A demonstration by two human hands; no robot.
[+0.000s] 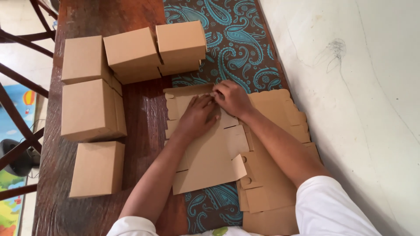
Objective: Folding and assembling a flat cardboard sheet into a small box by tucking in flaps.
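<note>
A flat brown cardboard box blank (210,157) lies on the table in front of me, on top of a stack of more flat blanks (280,118). My left hand (197,116) presses flat on the upper part of the blank, fingers pointing away from me. My right hand (232,98) sits just beyond it, fingers curled over the far flap (188,91) of the blank, pinching its edge. The two hands touch each other.
Several folded brown cardboard boxes (89,109) stand in a group on the left and far side of the dark wooden table (144,118). A teal paisley runner (236,43) lies under the blanks. A pale wall (358,87) runs along the right. Chair legs show at far left.
</note>
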